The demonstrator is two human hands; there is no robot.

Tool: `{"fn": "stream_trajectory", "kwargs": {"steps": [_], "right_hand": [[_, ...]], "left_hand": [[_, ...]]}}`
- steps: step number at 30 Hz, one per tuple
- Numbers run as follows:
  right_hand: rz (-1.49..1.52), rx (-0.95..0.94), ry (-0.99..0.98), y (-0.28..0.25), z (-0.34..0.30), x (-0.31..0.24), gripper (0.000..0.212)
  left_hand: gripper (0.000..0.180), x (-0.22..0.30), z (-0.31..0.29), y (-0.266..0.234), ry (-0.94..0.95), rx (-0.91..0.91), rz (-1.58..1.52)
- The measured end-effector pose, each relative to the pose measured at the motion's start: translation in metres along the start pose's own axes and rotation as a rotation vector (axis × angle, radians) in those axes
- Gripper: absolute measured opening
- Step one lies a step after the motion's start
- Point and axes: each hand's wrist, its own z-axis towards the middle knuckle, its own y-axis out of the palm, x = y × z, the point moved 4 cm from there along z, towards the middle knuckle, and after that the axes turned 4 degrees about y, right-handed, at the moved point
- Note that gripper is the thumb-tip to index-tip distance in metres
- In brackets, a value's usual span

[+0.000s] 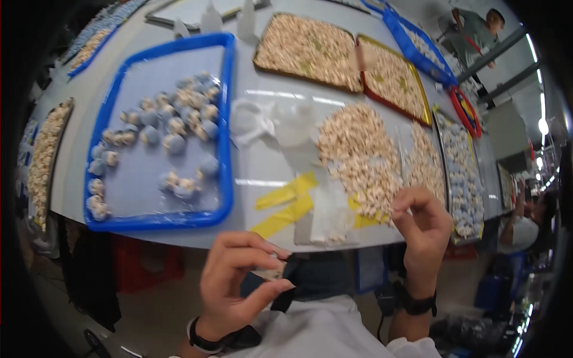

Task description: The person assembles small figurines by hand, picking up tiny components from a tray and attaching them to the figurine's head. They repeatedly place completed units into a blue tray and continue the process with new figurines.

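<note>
While we sit at the pale grey worktable [256, 167], our left hand [236, 280] pinches a small flat beige piece [271, 272] between thumb and fingertips, below the table's near edge. Our right hand [425, 224] is raised beside the loose heap of small cream-coloured parts [358, 155], its thumb and forefinger closed narrowly on something too small to make out. Strips of yellow tape [286, 203] lie between us and the heap; a blue plastic tray of grey-and-cream pieces [224, 119] sits to the left.

One large blue plastic tray [224, 119] at upper left, two brown-rimmed trays [258, 56] of pale pieces, two yellow tape strips [286, 192].
</note>
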Motion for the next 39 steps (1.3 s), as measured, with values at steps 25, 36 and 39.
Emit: {"fn": "stream_trajectory", "kwargs": {"steps": [25, 36, 39], "right_hand": [[-0.719, -0.146, -0.414, 0.043, 0.002, -0.026, 0.017], [-0.224, -0.069, -0.296, 0.033, -0.014, -0.027, 0.016], [-0.052, -0.157, -0.26, 0.044, -0.027, -0.027, 0.017]], "left_hand": [[0.037, -0.013, 0.007, 0.009, -0.062, -0.005, -0.106], [0.047, -0.01, 0.012, 0.034, -0.234, 0.142, -0.33], [0.05, -0.011, 0.008, 0.036, -0.133, 0.058, -0.294]]}}
